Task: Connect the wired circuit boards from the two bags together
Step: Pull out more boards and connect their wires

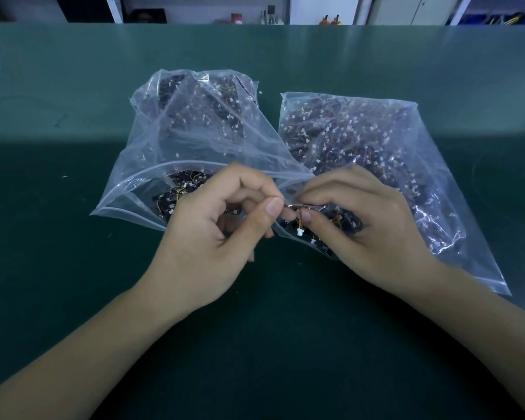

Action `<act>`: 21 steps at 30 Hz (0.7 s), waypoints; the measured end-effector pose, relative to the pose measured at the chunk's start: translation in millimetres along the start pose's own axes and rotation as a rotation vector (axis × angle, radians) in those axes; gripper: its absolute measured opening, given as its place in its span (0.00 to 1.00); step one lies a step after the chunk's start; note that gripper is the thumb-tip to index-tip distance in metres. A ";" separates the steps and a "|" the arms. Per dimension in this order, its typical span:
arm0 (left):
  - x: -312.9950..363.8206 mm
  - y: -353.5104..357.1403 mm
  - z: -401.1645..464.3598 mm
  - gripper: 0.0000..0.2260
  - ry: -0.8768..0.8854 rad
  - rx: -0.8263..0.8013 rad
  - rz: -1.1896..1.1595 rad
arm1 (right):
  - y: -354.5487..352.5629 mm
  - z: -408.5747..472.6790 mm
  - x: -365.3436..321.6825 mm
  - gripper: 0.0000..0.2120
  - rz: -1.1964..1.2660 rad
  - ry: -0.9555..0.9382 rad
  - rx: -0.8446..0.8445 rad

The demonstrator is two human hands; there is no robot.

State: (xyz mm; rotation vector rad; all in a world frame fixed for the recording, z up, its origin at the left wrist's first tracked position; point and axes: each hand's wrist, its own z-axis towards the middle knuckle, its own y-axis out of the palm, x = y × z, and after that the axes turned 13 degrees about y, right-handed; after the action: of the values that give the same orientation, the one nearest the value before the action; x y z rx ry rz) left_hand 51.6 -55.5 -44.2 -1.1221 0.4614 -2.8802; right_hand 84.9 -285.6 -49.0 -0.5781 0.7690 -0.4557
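both hands meet between two clear plastic bags of dark boards (pixel 194 122), left hand (pixel 212 225) and right hand (pixel 373 225) each pinching a small wired board (pixel 297 221) running left-right between their fingertips.

No readable text, label, brand, number or sign anywhere, neither on the bags nor the boards.
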 end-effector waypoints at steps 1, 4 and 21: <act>-0.2 0.6 -0.6 0.01 -0.009 -0.007 -0.017 | 0.3 -0.3 0.2 0.06 -0.004 -0.004 0.005; -2.2 0.3 -2.1 0.02 -0.019 -0.041 0.038 | -0.6 -0.5 0.7 0.05 0.001 -0.004 0.010; -3.0 -2.2 1.3 0.02 0.134 -0.022 0.407 | -2.6 0.8 -2.6 0.03 -0.023 -0.042 0.025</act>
State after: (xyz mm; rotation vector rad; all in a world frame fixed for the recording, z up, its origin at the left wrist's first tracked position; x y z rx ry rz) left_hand 54.9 -53.4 -44.6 -0.7348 0.6428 -2.6024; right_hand 83.3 -285.8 -45.6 -0.5723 0.7166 -0.4722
